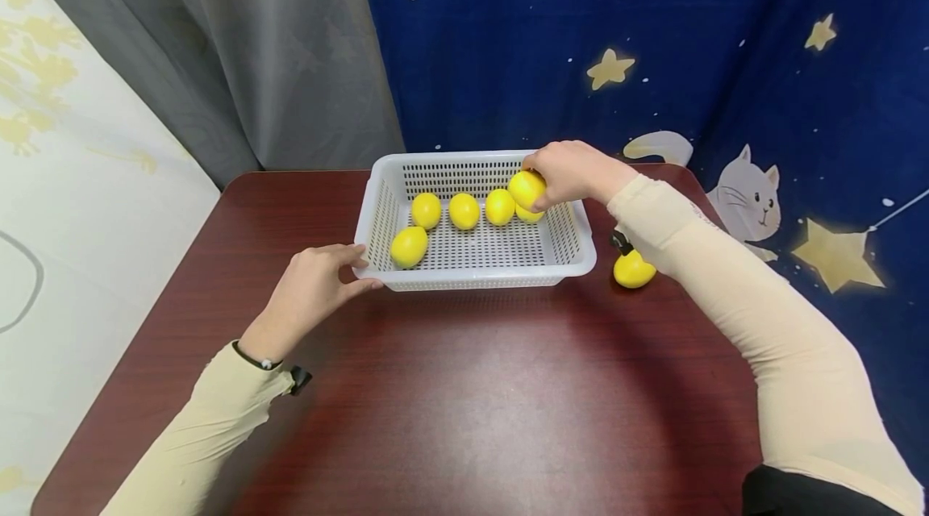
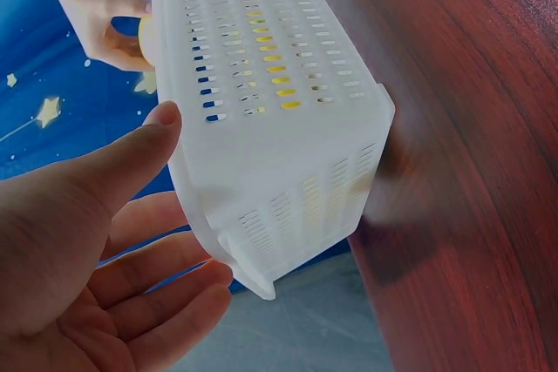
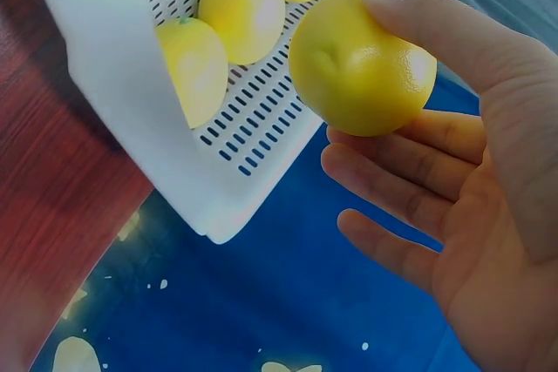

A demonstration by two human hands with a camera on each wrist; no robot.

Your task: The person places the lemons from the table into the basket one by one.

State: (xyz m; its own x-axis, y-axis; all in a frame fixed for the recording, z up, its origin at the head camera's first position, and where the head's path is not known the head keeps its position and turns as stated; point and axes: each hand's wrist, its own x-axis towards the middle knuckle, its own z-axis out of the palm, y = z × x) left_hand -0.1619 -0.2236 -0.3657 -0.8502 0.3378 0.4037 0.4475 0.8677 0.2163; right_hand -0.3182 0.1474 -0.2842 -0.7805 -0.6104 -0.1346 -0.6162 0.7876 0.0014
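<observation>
A dark red-brown wood-grain table [image 1: 472,387] runs past the head view's bottom edge, its surface spreading wide between there and a white, perforated, rectangular plastic basket [image 1: 472,275] near the far edge. The left hand [image 1: 308,286], fingers slightly bent and parted, holds the basket's near left corner against the thumb. The right hand [image 1: 576,171], thumb and fingers curved, grips a glossy, rounded yellow fruit [image 1: 526,189] over the basket's right end. Five similar fruits [image 1: 464,211] lie inside, the rightmost partly covered; an outlying fruit [image 1: 634,270], right of the basket, is partly hidden.
</observation>
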